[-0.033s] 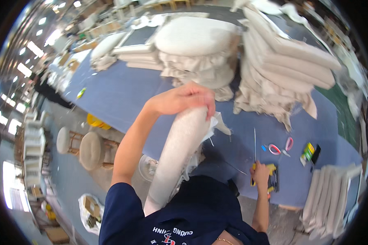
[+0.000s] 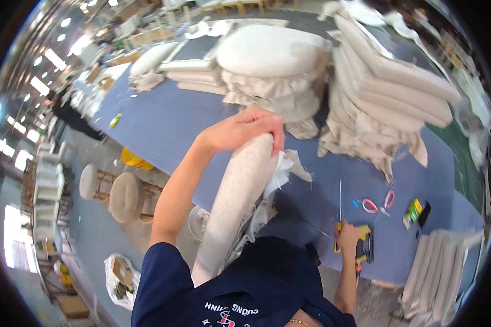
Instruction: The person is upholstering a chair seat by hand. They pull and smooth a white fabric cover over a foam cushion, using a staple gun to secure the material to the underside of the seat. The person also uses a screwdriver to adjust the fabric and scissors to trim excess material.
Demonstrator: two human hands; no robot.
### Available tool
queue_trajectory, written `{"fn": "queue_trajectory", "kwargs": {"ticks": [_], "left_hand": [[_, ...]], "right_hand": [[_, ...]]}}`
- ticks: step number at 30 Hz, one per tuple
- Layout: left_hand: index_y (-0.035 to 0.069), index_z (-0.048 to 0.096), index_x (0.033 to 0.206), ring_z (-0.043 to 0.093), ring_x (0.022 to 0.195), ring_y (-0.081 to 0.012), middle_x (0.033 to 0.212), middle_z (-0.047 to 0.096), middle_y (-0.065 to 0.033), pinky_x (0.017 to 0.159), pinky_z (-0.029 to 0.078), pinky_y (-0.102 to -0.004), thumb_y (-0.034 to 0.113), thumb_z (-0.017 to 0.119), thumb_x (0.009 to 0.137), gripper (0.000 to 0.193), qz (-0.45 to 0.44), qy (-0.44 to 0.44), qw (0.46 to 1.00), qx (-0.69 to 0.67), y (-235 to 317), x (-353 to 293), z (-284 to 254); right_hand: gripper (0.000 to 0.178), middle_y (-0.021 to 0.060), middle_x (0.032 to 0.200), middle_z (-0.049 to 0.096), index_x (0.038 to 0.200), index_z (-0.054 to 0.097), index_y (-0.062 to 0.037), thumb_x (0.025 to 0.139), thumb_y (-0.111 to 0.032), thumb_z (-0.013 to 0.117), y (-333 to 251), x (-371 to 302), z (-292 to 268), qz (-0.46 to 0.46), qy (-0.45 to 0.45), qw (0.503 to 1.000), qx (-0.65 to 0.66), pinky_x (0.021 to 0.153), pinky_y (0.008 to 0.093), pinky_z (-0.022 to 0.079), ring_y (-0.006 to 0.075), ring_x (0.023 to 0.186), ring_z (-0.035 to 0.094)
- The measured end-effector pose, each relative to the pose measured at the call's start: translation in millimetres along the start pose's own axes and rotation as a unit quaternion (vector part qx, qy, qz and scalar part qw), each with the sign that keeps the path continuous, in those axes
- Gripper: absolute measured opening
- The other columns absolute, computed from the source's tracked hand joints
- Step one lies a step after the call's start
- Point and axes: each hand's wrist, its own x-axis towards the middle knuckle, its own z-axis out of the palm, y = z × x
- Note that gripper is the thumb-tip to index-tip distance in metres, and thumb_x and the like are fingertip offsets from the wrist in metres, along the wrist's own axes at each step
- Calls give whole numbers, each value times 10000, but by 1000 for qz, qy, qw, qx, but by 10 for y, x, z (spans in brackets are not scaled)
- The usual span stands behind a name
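Note:
My left hand (image 2: 251, 129) is closed over the upper end of a cream upholstered panel (image 2: 232, 201), which stands tilted on its edge against my body. White lining and loose frayed fabric (image 2: 281, 173) hang along the panel's right side. Low on the right, at the edge of the blue-covered table, my right hand (image 2: 346, 238) is wrapped around the handle of a yellow and black staple gun (image 2: 365, 244). Beyond it lie a thin metal rod (image 2: 341, 199) and pink-handled scissors (image 2: 370, 205). The panel's lower end is partly hidden by my shirt.
Stacks of cream upholstered seats (image 2: 273, 52) and panels (image 2: 387, 82) stand at the back of the table (image 2: 163, 117). More panels (image 2: 439, 267) lean at the right. On the left floor are round stools (image 2: 126, 197), a bucket (image 2: 197, 222) and a white bag (image 2: 121, 279).
The panel has turned slightly, so more of its white lining shows on the right. The view has shifted a little. Both hands keep their holds.

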Motion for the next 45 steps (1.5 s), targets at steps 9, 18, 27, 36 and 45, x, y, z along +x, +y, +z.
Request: {"fn": "queue_trajectory", "kwargs": {"ticks": [9,18,27,36,45], "left_hand": [[-9,429,1410,637,1131,-360,1326,586,-230,989,476,-457,452,620,977,661,-221,404,820,340,-73,-1248,30],[-18,417,1425,612,1149,-443,1264,613,-278,972,489,-477,317,790,843,768,-157,389,797,435,-153,-1119,110],[-6,440,1404,611,1140,-432,1288,604,-245,960,486,-494,260,809,812,746,-22,218,879,424,-252,-196,288],[-38,656,1050,666,944,-345,1029,696,-226,877,530,-441,647,431,1003,722,-219,39,923,313,-172,834,-110],[-32,621,1302,569,1233,-296,1351,609,-179,1042,433,-428,637,391,1024,760,-269,19,960,78,-624,1229,150]], "right_hand": [[552,219,1259,566,1328,563,-47,801,-105,717,357,-83,318,219,185,954,88,1018,503,437,395,1202,527],[820,202,1323,530,1471,399,-96,741,-84,772,820,-537,724,374,48,925,49,1007,530,473,427,1228,528],[655,215,938,673,1296,441,77,744,-112,737,1905,-216,803,224,76,934,268,750,441,543,323,817,676],[246,45,741,544,1101,516,5,881,-13,625,-363,-103,-482,154,142,701,682,485,265,411,113,557,493],[177,5,725,520,1085,615,26,947,-75,658,-1197,720,-1670,-2,179,707,684,554,252,385,88,604,473]]}}
